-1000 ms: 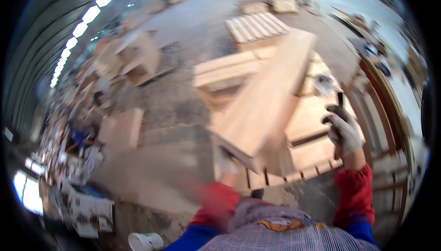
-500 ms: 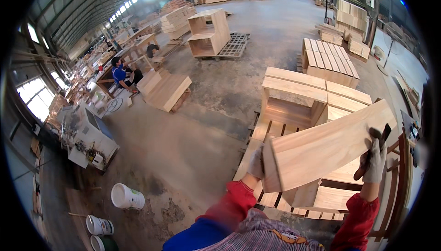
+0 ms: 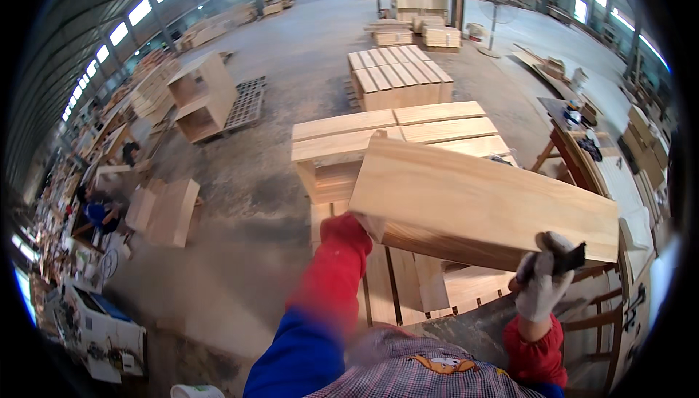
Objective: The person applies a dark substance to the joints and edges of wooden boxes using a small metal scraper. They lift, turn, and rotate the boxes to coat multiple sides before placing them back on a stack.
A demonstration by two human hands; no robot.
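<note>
A long, pale wooden box (image 3: 473, 198) is held up and tilted in front of me, above the slatted stack. My left arm's red sleeve (image 3: 341, 241) reaches to its left end, where the hand is mostly hidden behind the box. My right hand (image 3: 546, 281), in a pale glove with dark patches, is closed at the lower right edge of the box. A small black piece (image 3: 575, 256) sticks out by its fingers; I cannot tell its kind. Below the box lie wooden panels (image 3: 408, 285) with dark gaps between them.
Beyond the box stands a wooden cabinet frame (image 3: 342, 125), with a slatted wooden stack (image 3: 397, 70) behind it. A workbench (image 3: 575, 143) is at the right. Far left are an open wooden cabinet (image 3: 204, 96), a seated person (image 3: 98, 212) and a white machine (image 3: 98, 329). A white bucket (image 3: 195, 391) sits at the bottom edge.
My view has turned right. The wooden box has swung so that its right end is now lower than its left. My left hand has slipped out of sight behind it.
</note>
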